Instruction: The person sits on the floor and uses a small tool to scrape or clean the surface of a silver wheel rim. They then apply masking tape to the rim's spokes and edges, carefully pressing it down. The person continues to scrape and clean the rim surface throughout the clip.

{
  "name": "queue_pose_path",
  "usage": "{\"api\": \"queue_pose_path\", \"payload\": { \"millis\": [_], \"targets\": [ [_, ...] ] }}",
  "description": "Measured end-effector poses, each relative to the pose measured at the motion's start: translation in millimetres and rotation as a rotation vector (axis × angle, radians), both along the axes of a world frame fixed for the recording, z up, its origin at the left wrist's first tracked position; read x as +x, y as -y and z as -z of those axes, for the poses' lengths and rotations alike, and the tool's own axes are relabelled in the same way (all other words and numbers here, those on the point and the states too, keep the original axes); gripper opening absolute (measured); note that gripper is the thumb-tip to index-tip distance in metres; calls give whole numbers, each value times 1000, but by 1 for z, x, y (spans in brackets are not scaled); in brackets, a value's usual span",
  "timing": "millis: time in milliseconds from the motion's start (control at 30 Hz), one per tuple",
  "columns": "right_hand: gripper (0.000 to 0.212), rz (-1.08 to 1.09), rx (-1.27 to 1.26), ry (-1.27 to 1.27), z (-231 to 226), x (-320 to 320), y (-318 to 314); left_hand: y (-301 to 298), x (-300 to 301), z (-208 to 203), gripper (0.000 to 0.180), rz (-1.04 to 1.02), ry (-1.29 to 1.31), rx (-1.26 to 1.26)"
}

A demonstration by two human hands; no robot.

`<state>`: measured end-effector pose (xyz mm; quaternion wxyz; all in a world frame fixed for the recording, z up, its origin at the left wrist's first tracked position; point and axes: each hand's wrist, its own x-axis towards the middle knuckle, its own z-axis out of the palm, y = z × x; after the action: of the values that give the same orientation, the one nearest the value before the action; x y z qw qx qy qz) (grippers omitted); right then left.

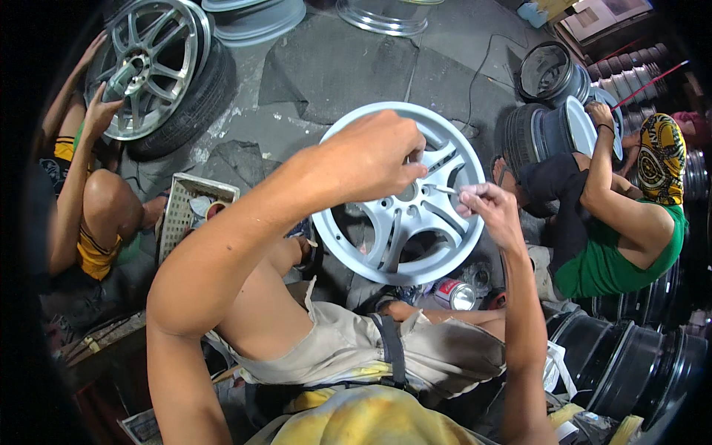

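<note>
A pale grey alloy wheel rim [386, 237] with split spokes lies tilted in front of my knees. Above its far part, my left hand [386, 154] is closed, thumb and fingers curled together; anything inside is hidden by the hand. On the rim's right side, my right hand [489, 213] pinches a thin, pale, stick-like tool [443, 189] that points left toward the hub. Light dust or paste whitens the right fingertips. Whether the tool's tip touches the spokes, I cannot tell.
A metal can [455, 294] stands below the rim. A plastic crate [175, 215] with odds and ends sits at left. Co-workers sit on both sides, one holding a spoked wheel [152, 70], the other beside a tyre [521, 133]. Dark rims [623, 363] are at lower right.
</note>
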<state>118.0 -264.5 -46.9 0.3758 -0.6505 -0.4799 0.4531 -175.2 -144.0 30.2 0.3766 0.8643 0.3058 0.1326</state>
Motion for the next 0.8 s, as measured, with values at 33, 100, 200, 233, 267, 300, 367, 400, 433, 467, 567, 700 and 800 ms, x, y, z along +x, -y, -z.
{"api": "queue_pose_path", "payload": {
  "millis": [33,100,200,233,267,300,367,400,433,467,567,700,800],
  "targets": [
    [22,42,36,-137,-4,-7,9,0,5,7,24,7,46,-15],
    [22,151,101,-387,-10,-16,27,6,18,7,31,38,55,-82],
    [20,215,188,-589,-17,-25,45,18,40,18,41,102,317,-335],
    [20,211,227,-617,-19,-30,47,22,47,19,36,111,388,-451],
    [20,222,241,-627,-21,-34,51,28,54,15,32,96,441,-478],
    [20,234,256,-637,-23,-38,53,32,61,10,29,83,494,-507],
    [18,227,273,-684,-28,-39,57,37,66,1,18,74,417,-531],
    [17,227,271,-652,-30,-39,59,40,70,0,17,75,435,-526],
    [17,228,268,-618,-33,-39,60,41,74,0,16,75,453,-523],
    [16,227,259,-607,-37,-40,62,42,76,-7,16,97,380,-438],
    [15,177,281,-644,-33,-32,70,46,88,-7,19,157,446,-380],
    [15,151,214,-804,-40,-27,78,43,91,-10,23,258,341,-383],
    [17,133,225,-732,-37,-27,79,42,89,-18,26,271,299,-364]
  ]
}}
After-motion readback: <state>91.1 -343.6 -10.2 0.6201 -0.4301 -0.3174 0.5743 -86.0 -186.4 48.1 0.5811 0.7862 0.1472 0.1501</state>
